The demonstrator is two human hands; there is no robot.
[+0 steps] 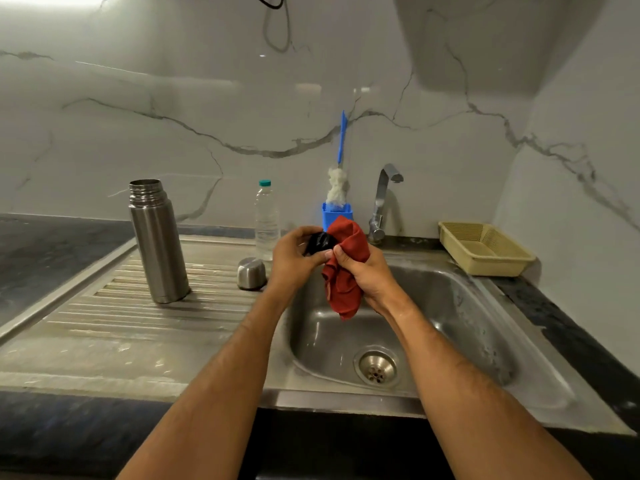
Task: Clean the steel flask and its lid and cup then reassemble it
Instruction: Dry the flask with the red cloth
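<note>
The steel flask [157, 242] stands upright and uncapped on the ribbed drainboard at the left. Its steel cup [251, 273] sits upside down on the drainboard just left of my hands. Above the sink's left edge, my left hand [294, 259] grips the black lid [320, 241]. My right hand [363, 273] holds a red cloth [346, 271] bunched against the lid, and the cloth's tail hangs down over the basin.
The steel sink [467, 327] with its drain [376, 367] lies below my hands, the tap [382, 202] behind. A clear water bottle [266, 220], a blue holder [332, 214] with a bottle brush [339, 174], and a yellow basket [485, 249] stand along the back.
</note>
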